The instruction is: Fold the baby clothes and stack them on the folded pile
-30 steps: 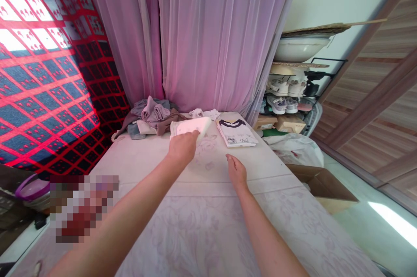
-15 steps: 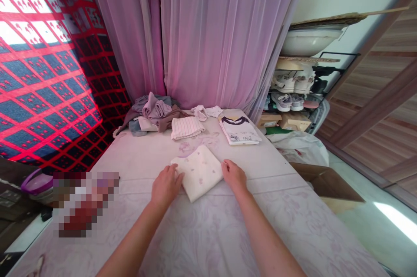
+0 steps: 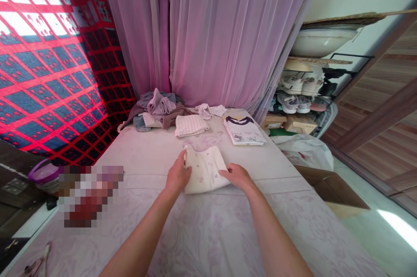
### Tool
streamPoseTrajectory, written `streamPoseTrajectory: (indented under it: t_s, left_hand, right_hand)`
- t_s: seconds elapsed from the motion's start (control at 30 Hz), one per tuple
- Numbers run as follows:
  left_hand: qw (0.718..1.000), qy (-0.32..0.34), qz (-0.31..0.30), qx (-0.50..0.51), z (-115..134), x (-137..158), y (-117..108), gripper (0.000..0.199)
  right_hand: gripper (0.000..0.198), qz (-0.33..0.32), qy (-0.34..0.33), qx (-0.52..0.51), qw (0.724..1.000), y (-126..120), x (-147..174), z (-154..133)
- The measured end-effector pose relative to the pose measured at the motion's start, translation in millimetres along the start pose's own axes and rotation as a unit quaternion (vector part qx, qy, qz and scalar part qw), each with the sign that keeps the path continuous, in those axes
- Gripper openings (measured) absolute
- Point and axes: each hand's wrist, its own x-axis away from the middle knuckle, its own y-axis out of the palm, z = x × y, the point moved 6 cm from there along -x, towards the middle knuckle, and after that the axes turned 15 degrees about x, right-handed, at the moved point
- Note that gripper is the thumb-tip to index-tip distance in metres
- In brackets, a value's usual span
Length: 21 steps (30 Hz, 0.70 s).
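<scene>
A folded cream shirt (image 3: 207,167) with small pale prints and a curved neckline lies between my hands, over the bed. My left hand (image 3: 177,173) pinches its left edge, with the thumb on top and the fingers mostly hidden behind the cloth. At the right edge, my right hand (image 3: 238,175) holds the cloth between thumb and fingers. Beyond the shirt sits a folded striped garment (image 3: 191,125). A folded white T-shirt (image 3: 245,131) with a dark collar lies to the far right.
A heap of crumpled clothes (image 3: 161,110) sits at the back left beside small white clothes (image 3: 210,111). Lilac curtains (image 3: 234,34) hang behind the bed (image 3: 208,233). A cardboard box (image 3: 335,190) and a shoe rack (image 3: 293,90) stand to the right.
The shirt has been turned so its neckline faces away and its lower edge lies nearly level. Both hands have closed on its sides. The view has shifted slightly.
</scene>
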Motion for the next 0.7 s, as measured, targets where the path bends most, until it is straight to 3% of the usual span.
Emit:
streamPoseTrajectory:
  t_s: [0.13,0.27,0.33,0.53,0.7]
  left_hand:
    - [0.998,0.017,0.012,-0.066,-10.4,-8.0,-9.3,0.067]
    - [0.979,0.144,0.017,-0.144,-1.3,-6.5,-0.2,0.052]
    - [0.976,0.159,0.010,-0.148,4.1,-8.4,5.5,0.049]
    - [0.999,-0.008,0.024,-0.022,-2.8,-36.0,-4.8,0.051]
    - [0.998,-0.058,0.023,0.025,-9.5,-56.4,-10.7,0.040]
  right_hand:
    - [0.027,-0.020,0.017,0.026,0.999,5.8,15.1,5.5]
    - [0.030,0.075,0.062,0.029,0.995,-5.7,8.4,5.5]
    - [0.035,0.101,0.065,0.019,0.993,-9.0,0.3,-0.6]
    - [0.043,0.108,0.101,-0.059,0.987,-2.3,-21.9,-6.2]
    - [0.039,0.100,0.086,-0.099,0.986,-1.4,-37.4,-2.5]
